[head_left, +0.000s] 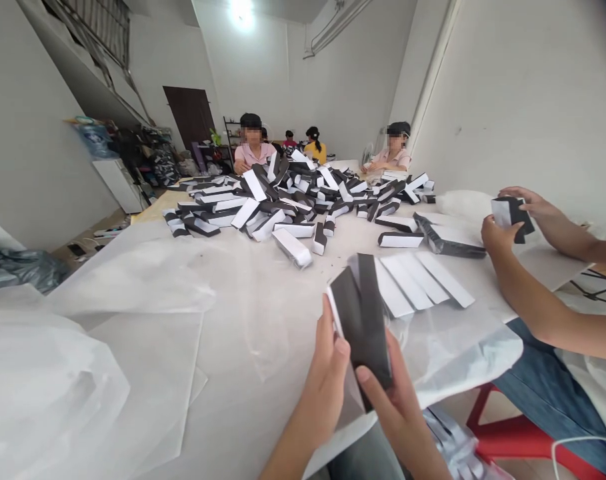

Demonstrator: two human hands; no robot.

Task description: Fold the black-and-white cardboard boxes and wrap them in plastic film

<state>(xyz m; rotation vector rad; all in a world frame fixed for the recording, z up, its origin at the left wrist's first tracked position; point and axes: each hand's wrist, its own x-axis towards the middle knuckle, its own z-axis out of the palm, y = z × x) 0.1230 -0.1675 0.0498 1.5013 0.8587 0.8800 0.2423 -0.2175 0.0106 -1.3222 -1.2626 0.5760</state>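
Note:
Between my two hands is a stack of folded black-and-white cardboard pieces point(355, 320), its black faces toward me and one strip jutting up. My left hand point(327, 373) grips its left side, thumb on the near edge. My right hand point(390, 380) closes round the lower right, with its thumb across the black front. Just beyond my right hand, several flat white cardboard strips point(417, 283) lie fanned on the table. Farther off is a large heap of black-and-white folded boxes point(293, 193), the nearest a white one point(293, 247) lying on its side.
The table point(223, 347) has a pale covering, with translucent plastic sheets point(43, 380) at left. At right, a co-worker's hands point(507, 220) hold a similar piece beside a wrapped bundle point(447, 237). A red stool point(513, 433) stands below. Other people sit across the table.

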